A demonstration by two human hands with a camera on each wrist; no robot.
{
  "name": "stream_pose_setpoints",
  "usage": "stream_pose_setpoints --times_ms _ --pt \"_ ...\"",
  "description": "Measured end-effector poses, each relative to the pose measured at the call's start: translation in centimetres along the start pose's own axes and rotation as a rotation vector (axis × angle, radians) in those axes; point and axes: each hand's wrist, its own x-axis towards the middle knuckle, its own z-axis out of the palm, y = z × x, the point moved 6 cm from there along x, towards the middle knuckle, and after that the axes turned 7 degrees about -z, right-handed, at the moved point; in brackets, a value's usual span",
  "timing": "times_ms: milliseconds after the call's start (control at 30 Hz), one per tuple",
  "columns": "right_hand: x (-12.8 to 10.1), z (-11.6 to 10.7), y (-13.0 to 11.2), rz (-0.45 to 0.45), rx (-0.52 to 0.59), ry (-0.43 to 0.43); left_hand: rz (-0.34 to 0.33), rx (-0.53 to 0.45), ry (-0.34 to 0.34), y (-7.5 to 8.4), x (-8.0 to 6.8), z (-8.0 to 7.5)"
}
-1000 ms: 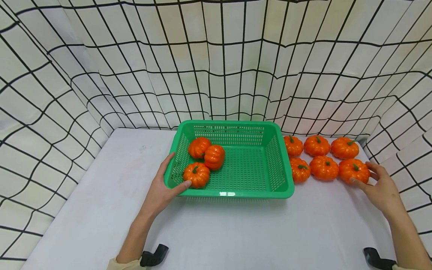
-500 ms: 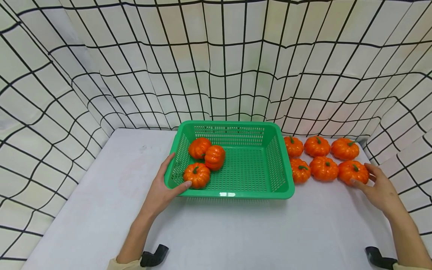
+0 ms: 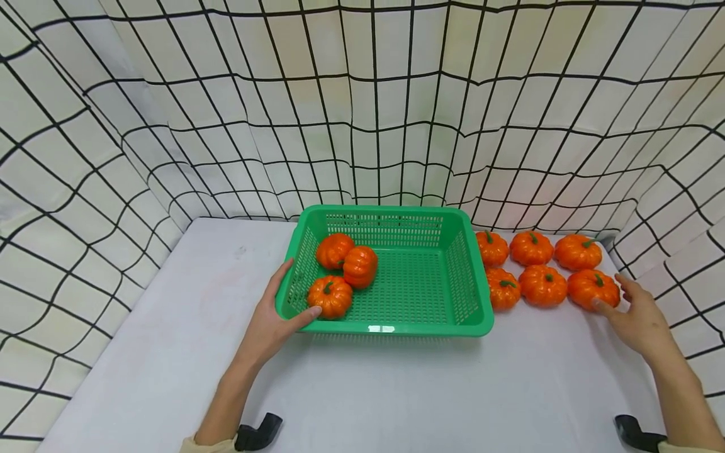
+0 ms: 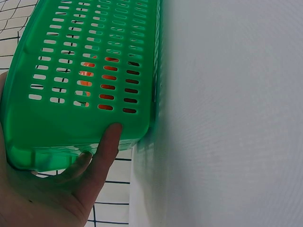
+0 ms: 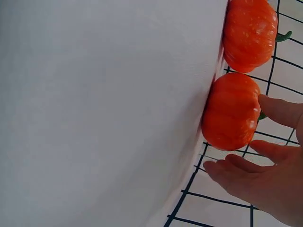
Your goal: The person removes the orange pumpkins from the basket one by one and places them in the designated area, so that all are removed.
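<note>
A green slotted basket [image 3: 391,327] stands mid-table and holds three orange pumpkins [image 3: 330,296]. My left hand [image 3: 283,305] grips its front-left corner, thumb on the front rim and fingers along the left wall. The left wrist view shows the thumb of that left hand [image 4: 90,175] pressed on the basket's wall [image 4: 94,56]. To the right of the basket lie several more pumpkins in two rows. My right hand [image 3: 620,302] is spread round the front-right pumpkin [image 3: 589,286], with straight fingers. In the right wrist view the right hand [image 5: 255,170] cups this pumpkin [image 5: 232,111] loosely, fingertips touching it.
The white table [image 3: 396,390] is walled on three sides by white cloth with a black grid [image 3: 374,126]. The back-row pumpkins [image 3: 531,247] lie close to the rear cloth. Black wrist mounts [image 3: 257,434] show at the bottom edge.
The view has tilted slightly. Both hands, the basket and the pumpkins keep their places.
</note>
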Motion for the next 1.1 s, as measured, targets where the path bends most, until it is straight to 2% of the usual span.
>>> stream_pose_setpoints --times_ms 100,267,333,433,567,733,1100 --pt "-0.4 -0.6 -0.7 0.005 -0.007 0.076 -0.001 0.001 -0.001 0.0 0.0 0.0" --pt "-1.0 -1.6 -3.0 0.018 0.038 0.259 -0.002 0.004 0.002 0.0 -0.1 0.0" --pt "-1.1 -1.7 -4.2 -0.001 0.062 0.326 -0.002 0.007 0.002 0.0 -0.1 -0.1" --pt "-1.2 -1.7 -5.9 -0.045 0.096 0.381 -0.002 0.008 0.001 0.1 -0.1 -0.1" --pt "-1.2 -1.1 -8.0 -0.113 0.145 0.372 -0.007 0.001 -0.003 0.0 -0.1 -0.1" --pt "-1.4 -0.2 -10.9 -0.251 0.187 0.346 -0.003 -0.005 -0.006 0.1 -0.1 0.0" --pt "-1.9 2.5 -16.0 -0.375 0.234 0.169 -0.001 -0.005 -0.003 0.0 0.0 0.0"
